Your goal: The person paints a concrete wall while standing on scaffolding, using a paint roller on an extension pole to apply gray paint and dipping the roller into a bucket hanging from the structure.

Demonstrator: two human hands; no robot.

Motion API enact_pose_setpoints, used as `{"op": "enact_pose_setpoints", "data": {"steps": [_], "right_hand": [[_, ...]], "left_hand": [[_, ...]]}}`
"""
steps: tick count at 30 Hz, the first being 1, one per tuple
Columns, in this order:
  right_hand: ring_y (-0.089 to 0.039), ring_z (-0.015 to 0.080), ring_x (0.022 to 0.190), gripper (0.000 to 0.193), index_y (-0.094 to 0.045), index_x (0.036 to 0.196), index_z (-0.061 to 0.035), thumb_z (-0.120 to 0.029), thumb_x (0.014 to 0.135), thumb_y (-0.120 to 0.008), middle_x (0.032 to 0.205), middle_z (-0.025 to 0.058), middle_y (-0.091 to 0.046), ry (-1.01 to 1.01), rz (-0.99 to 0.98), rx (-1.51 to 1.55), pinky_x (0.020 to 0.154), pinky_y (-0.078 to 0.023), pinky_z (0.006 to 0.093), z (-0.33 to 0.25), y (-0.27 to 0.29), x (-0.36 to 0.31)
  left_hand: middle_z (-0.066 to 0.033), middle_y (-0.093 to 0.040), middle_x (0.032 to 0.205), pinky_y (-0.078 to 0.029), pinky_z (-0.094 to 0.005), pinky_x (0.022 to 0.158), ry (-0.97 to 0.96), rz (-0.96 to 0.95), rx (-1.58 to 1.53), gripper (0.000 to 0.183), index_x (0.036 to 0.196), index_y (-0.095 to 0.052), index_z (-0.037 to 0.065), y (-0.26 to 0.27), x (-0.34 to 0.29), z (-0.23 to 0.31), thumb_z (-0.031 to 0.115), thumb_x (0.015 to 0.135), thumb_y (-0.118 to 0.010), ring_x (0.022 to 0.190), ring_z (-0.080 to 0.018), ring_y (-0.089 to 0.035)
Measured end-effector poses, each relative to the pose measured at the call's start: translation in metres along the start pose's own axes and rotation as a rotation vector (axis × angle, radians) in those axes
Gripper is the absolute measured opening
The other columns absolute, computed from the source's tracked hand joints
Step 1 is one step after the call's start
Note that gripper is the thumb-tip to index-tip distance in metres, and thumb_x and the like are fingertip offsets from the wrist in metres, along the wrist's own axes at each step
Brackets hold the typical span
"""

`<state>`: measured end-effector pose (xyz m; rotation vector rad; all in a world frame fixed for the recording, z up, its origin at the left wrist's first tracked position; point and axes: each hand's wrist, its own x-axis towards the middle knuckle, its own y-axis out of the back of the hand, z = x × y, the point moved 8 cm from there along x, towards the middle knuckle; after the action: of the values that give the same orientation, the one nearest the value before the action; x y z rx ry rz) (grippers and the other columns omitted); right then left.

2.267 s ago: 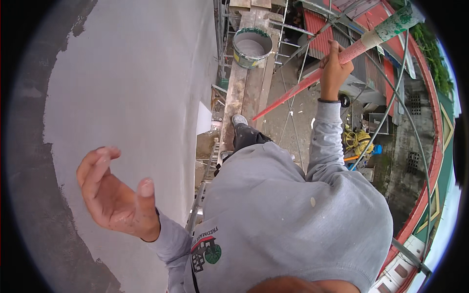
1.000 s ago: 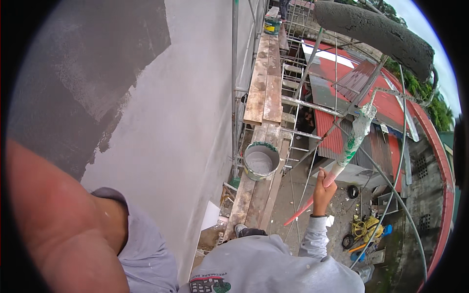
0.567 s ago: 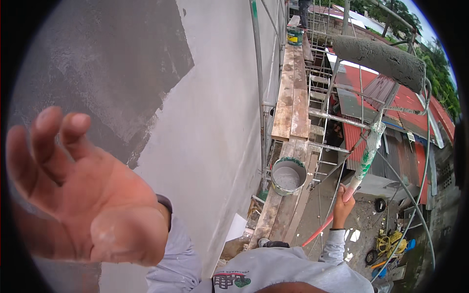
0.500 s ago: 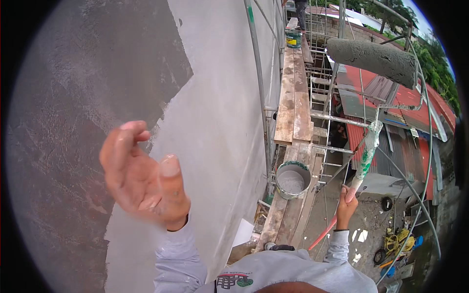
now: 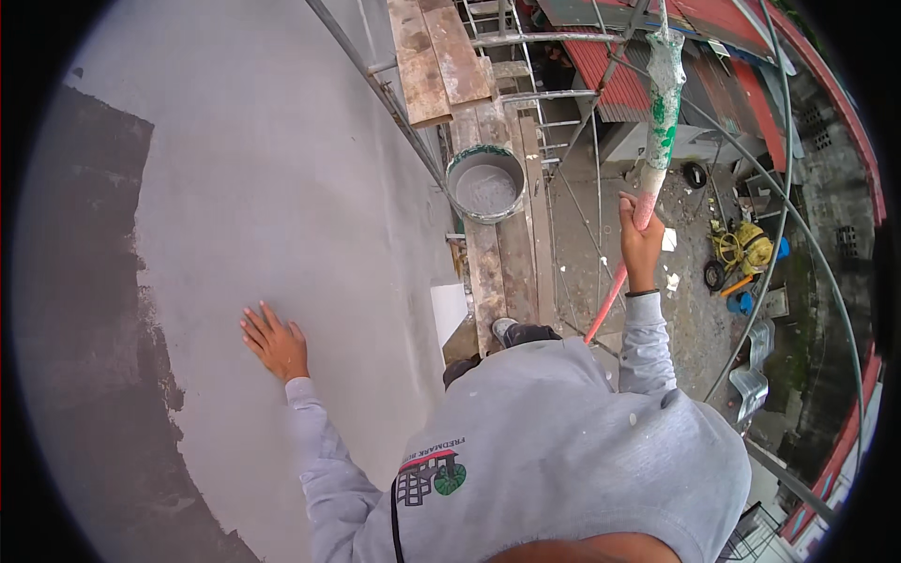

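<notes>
The left hand (image 5: 275, 349), left of centre in the frame, lies palm toward the smooth grey wall (image 5: 310, 169), its fingers straight and slightly parted with nothing in their hold; it looks flat against the surface, though the palm is hidden. Just left of it runs the ragged edge of a darker grey area (image 5: 80, 281), which fills the left side of the frame.

Right of centre, the right hand (image 5: 641, 246) is closed around a pole (image 5: 608, 302), fingers curled about the pink-red part, thumb side up. The pole slants from the hem of the grey sweatshirt (image 5: 572, 441) to the top edge of the frame, its upper part wrapped in white and green (rough and lumpy).

The planks (image 5: 514, 281) make a narrow walkway at upper centre, between the wall and a drop on the right; past their right edge the ground (image 5: 572, 253) shows far below, and the pole crosses in front of it. A bucket (image 5: 484, 217) of grey liquid takes up most of the walkway's width, just below the ends of 2 overlapping boards (image 5: 460, 61). Between bucket and sweatshirt lies a short stretch of plank, with 1 shoe (image 5: 504, 328) at its lower end. Metal tubes (image 5: 831, 258) bound the space on the right.
</notes>
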<state>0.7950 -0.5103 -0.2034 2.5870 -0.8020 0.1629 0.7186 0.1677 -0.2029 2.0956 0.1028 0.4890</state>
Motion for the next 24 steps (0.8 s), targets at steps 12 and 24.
{"op": "enact_pose_setpoints", "data": {"steps": [12,24], "right_hand": [[-0.057,0.0085,0.063,0.02,-0.072,0.098,-0.0011,-0.018,0.088,-0.069,0.067,0.0081,-0.065,-0.065,0.101,-0.038,0.058,-0.046,0.0305,0.029,0.003,-0.008],[-0.062,0.0397,0.069,0.016,-0.066,0.079,-0.0077,-0.024,0.078,-0.067,0.073,0.017,-0.065,-0.1,0.037,-0.106,0.062,-0.048,0.0485,0.028,-0.043,-0.013]], "left_hand": [[-0.0201,-0.008,0.161,-0.013,-0.0523,0.117,0.004,-0.208,0.292,0.077,0.156,-0.018,0.02,0.006,0.007,0.019,0.043,0.092,-0.054,0.146,-0.0438,-0.014],[-0.023,-0.024,0.156,-0.025,-0.0487,0.114,-0.386,-0.487,0.072,0.081,0.155,-0.021,0.013,-0.071,0.101,0.128,0.037,0.089,-0.063,0.142,-0.0407,-0.028]]}}
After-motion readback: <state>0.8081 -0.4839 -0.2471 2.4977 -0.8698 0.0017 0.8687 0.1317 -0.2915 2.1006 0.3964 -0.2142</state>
